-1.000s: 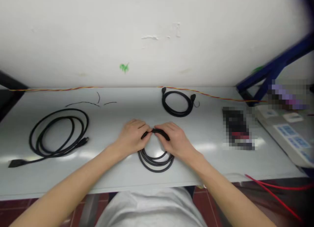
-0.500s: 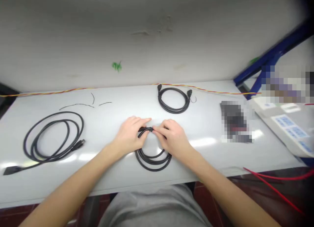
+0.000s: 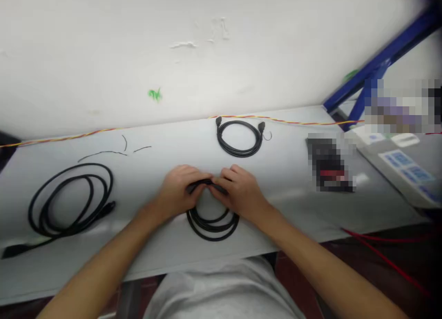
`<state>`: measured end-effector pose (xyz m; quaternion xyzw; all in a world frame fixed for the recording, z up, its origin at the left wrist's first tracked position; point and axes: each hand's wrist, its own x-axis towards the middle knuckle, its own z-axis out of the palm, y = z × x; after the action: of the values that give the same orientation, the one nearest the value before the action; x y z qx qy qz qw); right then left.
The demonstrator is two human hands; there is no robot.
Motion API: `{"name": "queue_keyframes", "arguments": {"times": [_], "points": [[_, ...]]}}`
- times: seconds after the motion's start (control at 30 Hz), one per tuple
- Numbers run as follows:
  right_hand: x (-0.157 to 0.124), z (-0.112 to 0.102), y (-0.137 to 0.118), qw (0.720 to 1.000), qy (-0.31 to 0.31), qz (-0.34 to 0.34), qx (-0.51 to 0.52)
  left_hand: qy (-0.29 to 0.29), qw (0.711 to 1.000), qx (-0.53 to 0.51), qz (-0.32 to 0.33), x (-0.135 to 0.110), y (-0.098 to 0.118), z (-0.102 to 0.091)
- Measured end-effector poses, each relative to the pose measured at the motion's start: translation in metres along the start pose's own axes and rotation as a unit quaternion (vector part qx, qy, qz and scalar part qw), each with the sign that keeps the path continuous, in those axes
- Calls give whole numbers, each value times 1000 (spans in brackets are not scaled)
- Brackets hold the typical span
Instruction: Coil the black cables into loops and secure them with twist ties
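A coiled black cable (image 3: pixel 213 229) lies near the front edge of the white table, its far side pinched between both my hands. My left hand (image 3: pixel 181 186) has its thumb and fingers closed on the left part of the bundled strands. From the right, my right hand (image 3: pixel 240 190) grips the same bundle, its fingertips meeting those of the left. The cable's ends are hidden under my hands. Behind them sits another black cable (image 3: pixel 240 154), neatly coiled, with a thin wire loop (image 3: pixel 267 136) beside its right plug. A looser coiled black cable (image 3: pixel 71 231) rests at the left.
Short thin black wires (image 3: pixel 103 152) lie at the back left. A twisted red and yellow wire (image 3: pixel 69 137) runs along the wall. At the right are a dark blurred-out item (image 3: pixel 331 165), a grey-white box (image 3: pixel 373 146), a blue frame (image 3: pixel 380 70) and red cords (image 3: pixel 383 259).
My fingertips have closed together over the top of the coil, hiding strands that showed between them before. The view has tilted slightly and the wall looks brighter.
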<state>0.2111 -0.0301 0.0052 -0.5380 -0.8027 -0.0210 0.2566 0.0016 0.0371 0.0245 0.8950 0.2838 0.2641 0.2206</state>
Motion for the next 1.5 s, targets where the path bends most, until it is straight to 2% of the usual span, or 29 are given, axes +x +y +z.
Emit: {"name": "queue_keyframes", "arguments": {"times": [0.17, 0.33, 0.67, 0.87, 1.0, 1.1, 1.3, 1.4, 1.5], "points": [[1, -1, -1, 1000, 8, -6, -12, 17, 999, 10, 25, 1, -3, -1], [0, -5, 0, 1000, -6, -6, -15, 3, 999, 24, 49, 2, -5, -3], [10, -2, -8, 998, -22, 50, 2, -12, 987, 69, 147, -2, -15, -6], [11, -2, -5, 998, -31, 59, 18, 7, 980, 103, 172, -8, -17, -2], [14, -2, 6, 999, -31, 4, 42, 35, 980, 131, 143, -11, -19, 3], [20, 0, 15, 998, -31, -46, 36, 53, 987, 101, 115, -9, -18, 3], [34, 4, 22, 994, -34, -100, 28, 88, 996, 26, 15, 0, -16, -12], [42, 3, 22, 990, -50, -132, 12, 88, 996, 28, 3, 1, -22, -18], [51, -3, 20, 989, -75, -124, 16, 110, 993, 34, 0, 0, -29, -19]]}}
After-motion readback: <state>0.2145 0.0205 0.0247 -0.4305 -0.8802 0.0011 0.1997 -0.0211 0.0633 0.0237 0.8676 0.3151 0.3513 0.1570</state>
